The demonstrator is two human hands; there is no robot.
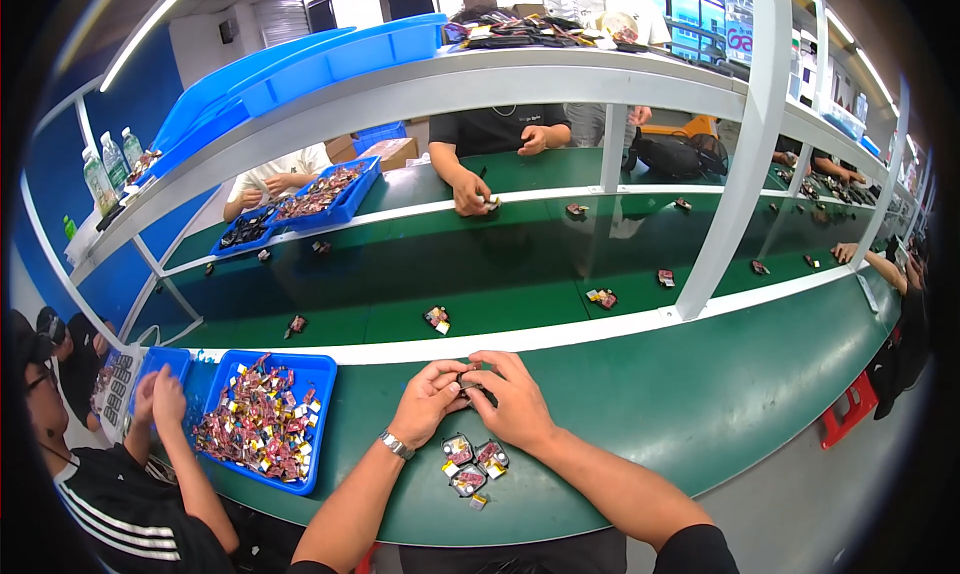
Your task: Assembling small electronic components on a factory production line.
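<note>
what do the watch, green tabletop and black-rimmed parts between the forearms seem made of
Watch: probably polished metal; silvery glint on the band.
Green tabletop: smooth plastic or rubber sheet, perhaps; soft sheen.
Black-rimmed parts: likely hard plastic rims, dark and smooth.

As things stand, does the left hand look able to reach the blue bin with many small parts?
Probably yes. The blue bin stands left of the left hand, with green tabletop between and no visible obstacle. But it holds a small dark part with the right hand, so may need freeing first.
</note>
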